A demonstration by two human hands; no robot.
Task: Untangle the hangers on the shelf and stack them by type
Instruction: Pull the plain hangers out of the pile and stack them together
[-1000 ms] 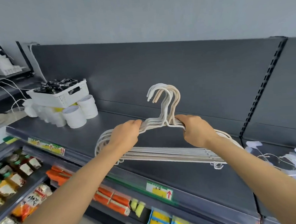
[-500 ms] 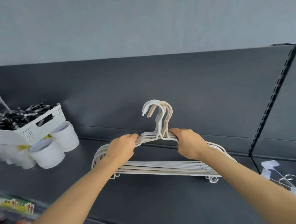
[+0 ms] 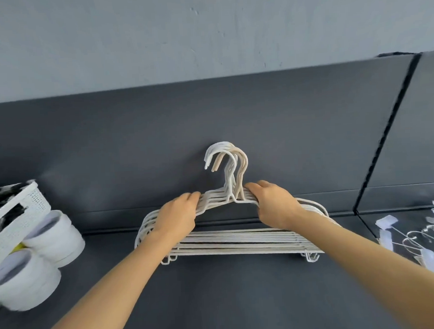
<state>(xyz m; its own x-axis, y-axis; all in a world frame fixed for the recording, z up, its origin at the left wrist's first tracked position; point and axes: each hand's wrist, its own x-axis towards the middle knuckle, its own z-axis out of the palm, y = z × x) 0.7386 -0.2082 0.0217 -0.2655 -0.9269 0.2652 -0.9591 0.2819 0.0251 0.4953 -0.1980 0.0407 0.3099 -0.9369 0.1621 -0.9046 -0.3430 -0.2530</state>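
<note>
A stack of several white and beige plastic hangers lies aligned on the dark grey shelf, hooks pointing up against the back panel. My left hand grips the left shoulder of the stack. My right hand grips the right shoulder, just beside the hook necks. At the right edge lies a loose pile of clear clip hangers with wire hooks.
A white perforated basket with dark items sits on white tape rolls at the left. A black upright slotted strip divides the back panel at the right. A pale wall rises above the shelf unit.
The stack and both hands have moved further onto the shelf toward the back panel. My view has shifted closer and up, so the lower shelves have dropped out of sight.
</note>
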